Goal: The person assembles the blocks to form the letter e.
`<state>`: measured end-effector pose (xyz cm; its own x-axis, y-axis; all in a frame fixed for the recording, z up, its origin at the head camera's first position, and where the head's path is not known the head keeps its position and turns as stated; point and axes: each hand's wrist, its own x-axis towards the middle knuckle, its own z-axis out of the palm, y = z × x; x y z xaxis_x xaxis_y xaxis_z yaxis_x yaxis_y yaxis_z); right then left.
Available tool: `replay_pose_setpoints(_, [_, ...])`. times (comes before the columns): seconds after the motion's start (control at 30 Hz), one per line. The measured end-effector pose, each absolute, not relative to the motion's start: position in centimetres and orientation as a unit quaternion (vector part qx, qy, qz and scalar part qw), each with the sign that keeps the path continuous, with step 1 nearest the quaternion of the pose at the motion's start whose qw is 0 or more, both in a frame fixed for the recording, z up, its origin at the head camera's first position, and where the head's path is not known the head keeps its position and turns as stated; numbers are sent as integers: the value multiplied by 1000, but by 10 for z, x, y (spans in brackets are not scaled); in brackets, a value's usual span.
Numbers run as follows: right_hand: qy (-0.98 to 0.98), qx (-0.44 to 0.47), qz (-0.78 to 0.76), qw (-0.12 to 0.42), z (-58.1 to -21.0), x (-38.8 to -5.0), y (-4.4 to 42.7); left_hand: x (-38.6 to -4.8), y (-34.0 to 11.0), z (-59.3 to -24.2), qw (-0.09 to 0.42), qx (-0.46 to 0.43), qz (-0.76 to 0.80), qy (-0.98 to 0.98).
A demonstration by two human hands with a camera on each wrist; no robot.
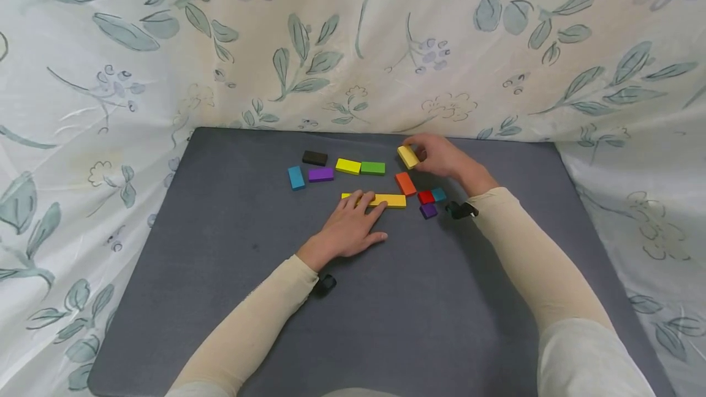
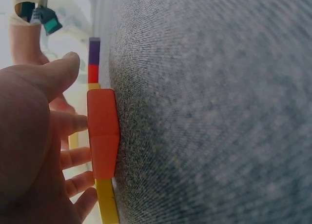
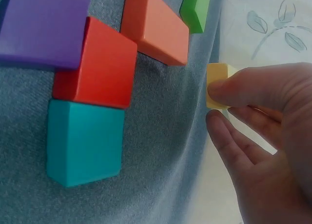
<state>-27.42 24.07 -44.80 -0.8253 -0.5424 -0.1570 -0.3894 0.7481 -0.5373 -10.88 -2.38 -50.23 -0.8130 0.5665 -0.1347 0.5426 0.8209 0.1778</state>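
Observation:
Near the back of the table, my right hand [image 1: 441, 157] pinches a pale yellow block [image 1: 408, 157] between thumb and fingers; the right wrist view shows the same block [image 3: 217, 85] at the fingertips. My left hand [image 1: 349, 225] lies with fingers extended, its fingertips on the long yellow piece [image 1: 393, 201]. In the left wrist view an orange-red block [image 2: 103, 133] sits beside those fingers, partly in front of a yellow block [image 2: 107, 202]. Closest to the right hand on the table is an orange block [image 1: 405, 184]. The left hand covers part of the yellow piece.
Right of the yellow piece, red [image 1: 426, 196], teal [image 1: 438, 194] and purple [image 1: 428, 211] blocks touch. Farther back lie black [image 1: 315, 158], blue [image 1: 296, 177], violet [image 1: 321, 174], yellow [image 1: 349, 166] and green [image 1: 372, 168] blocks. A patterned curtain [image 1: 353, 48] borders the grey table [image 1: 220, 262].

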Motion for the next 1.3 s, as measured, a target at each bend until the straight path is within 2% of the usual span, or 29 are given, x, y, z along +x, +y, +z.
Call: replay_pose_setpoints(1.3, [926, -247, -221, 179, -455, -280, 209, -110, -26, -501, 92, 292, 61, 950])
